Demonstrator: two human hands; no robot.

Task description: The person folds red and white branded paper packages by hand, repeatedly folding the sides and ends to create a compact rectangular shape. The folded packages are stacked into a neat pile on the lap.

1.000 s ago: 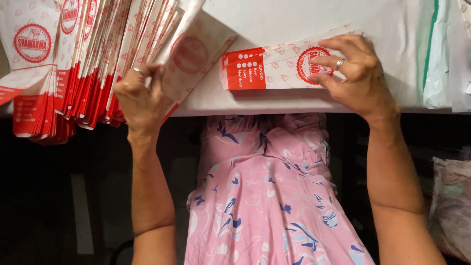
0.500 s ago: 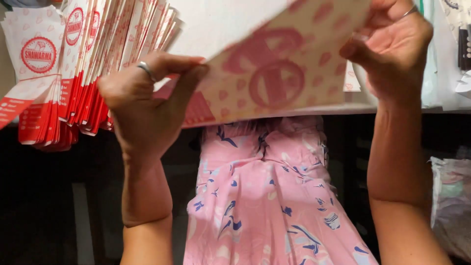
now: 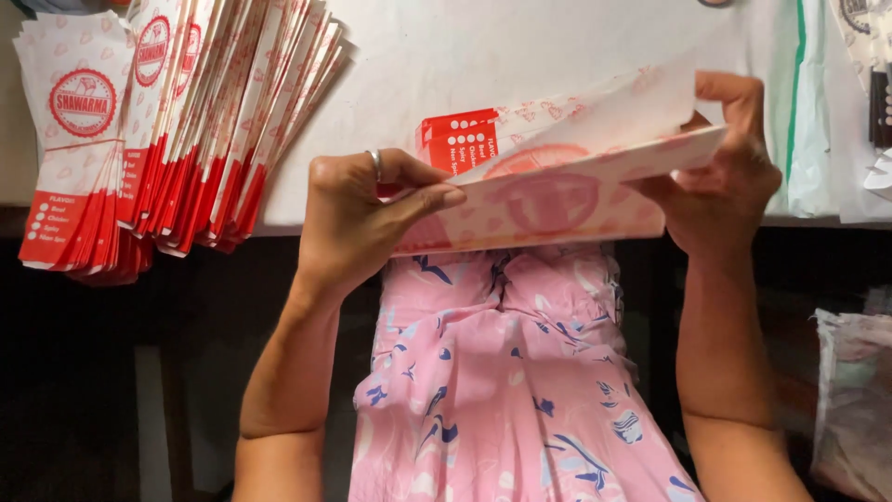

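White table (image 3: 520, 56) w/ even light on top, dark shadowed floor (image 3: 111, 372) below.

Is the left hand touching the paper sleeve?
Touching. The head view shows the left hand pinching the sleeve's near edge between thumb and fingers.

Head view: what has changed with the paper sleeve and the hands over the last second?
The left hand left the fanned stack and took the near end of the paper sleeve. The right hand, which had pressed the sleeve flat on the white table, now holds it raised and partly opened. The stack stayed put.
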